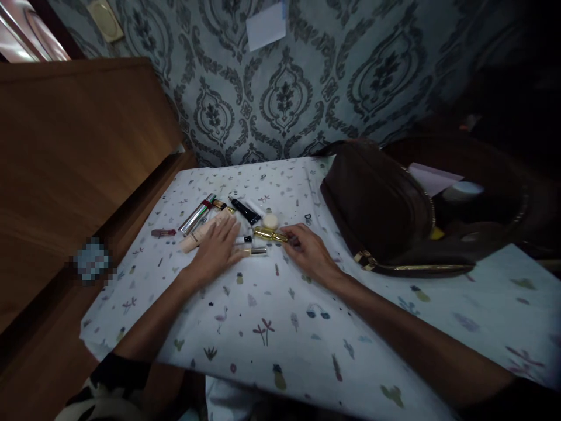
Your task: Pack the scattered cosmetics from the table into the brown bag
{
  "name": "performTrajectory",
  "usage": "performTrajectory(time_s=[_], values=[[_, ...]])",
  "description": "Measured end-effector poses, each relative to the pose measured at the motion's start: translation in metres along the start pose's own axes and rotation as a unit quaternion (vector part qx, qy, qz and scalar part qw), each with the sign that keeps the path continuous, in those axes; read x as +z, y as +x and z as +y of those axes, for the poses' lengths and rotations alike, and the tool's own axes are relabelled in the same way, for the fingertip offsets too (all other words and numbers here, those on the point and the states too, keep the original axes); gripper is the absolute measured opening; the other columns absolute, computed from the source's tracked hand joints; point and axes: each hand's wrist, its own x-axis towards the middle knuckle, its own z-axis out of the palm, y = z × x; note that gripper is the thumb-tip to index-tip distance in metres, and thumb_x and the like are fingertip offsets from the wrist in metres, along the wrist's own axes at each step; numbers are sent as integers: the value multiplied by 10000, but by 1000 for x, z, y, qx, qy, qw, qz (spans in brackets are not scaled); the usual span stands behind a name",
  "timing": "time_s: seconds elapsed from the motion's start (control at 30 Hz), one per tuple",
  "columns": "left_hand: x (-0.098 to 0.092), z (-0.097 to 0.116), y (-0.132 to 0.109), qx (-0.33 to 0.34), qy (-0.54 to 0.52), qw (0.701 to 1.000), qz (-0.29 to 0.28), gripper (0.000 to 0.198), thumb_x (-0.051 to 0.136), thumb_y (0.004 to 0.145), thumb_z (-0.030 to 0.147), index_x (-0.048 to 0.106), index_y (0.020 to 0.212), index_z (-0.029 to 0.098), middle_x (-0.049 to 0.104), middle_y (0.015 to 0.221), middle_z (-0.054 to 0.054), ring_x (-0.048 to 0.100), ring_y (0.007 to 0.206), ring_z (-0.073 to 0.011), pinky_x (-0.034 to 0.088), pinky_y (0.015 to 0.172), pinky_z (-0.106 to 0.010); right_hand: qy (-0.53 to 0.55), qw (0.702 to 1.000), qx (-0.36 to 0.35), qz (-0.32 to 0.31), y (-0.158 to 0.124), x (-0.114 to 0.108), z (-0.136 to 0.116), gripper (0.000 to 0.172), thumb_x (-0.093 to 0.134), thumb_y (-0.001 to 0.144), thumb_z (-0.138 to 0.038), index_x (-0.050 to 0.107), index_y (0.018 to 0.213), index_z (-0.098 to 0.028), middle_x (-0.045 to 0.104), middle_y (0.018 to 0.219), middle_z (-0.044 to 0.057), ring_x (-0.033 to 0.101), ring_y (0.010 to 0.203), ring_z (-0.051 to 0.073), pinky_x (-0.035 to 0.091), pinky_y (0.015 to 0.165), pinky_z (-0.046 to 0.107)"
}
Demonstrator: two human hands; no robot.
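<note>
My left hand (218, 242) lies palm down over a small cluster of cosmetics, its fingers stretched out across a beige tube (193, 241). Beneath its thumb side are a slim tube with a silver cap (258, 251) and a small item with a black cap (248, 239). My right hand (309, 250) has its fingertips closed on the right end of a shiny gold cosmetic tube (265, 234), which touches the cloth or lies just above it. Around them are a silver tube (197, 215), a black tube (244, 210), a round cream-coloured item (270, 221) and a dark red-brown tube (163, 233).
A dark brown bag (377, 204) stands unzipped at the right, with pale items inside. White printed cloth (263, 304) covers the table. A wooden panel (79, 134) rises at the left, and a patterned wall (284, 99) closes off the back.
</note>
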Motion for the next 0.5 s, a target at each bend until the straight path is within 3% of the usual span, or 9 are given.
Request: performTrajectory(time_s=[0.17, 0.3, 0.4, 0.5], values=[[14, 18, -21, 63, -11, 998, -22, 790, 432, 964, 649, 228, 1597, 223, 315, 1635, -157, 245, 1537, -310, 208, 1243, -568, -8, 1000, -2, -4, 0, 0, 2, 257, 566, 847, -203, 645, 1091, -218, 645, 1037, 66, 627, 877, 207, 524, 747, 324], [5, 20, -40, 89, -35, 995, -15, 730, 407, 990, 599, 184, 1614, 290, 329, 1636, -84, 300, 1518, -301, 253, 1253, -537, -8, 1000, 1, -4, 0, -1, 0, 236, 558, 848, -192, 645, 1067, -206, 647, 1032, 68, 623, 869, 202, 518, 751, 321], [-8, 14, -40, 81, -80, 993, -21, 598, 367, 1019, 532, 269, 1584, 365, 380, 1614, -4, 372, 1488, -261, 323, 1245, -456, -8, 1000, -2, -4, 0, -1, -1, 209, 548, 850, -179, 650, 1029, -216, 648, 1016, 59, 619, 868, 200, 517, 762, 325], [-22, -3, -17, 33, -110, 993, 10, 493, 316, 1041, 461, 458, 1487, 308, 473, 1553, -41, 441, 1435, -239, 372, 1210, -383, -1, 1000, -1, -3, 0, -1, -2, 216, 539, 854, -175, 650, 1035, -217, 643, 1015, 62, 617, 871, 201, 520, 771, 335]])
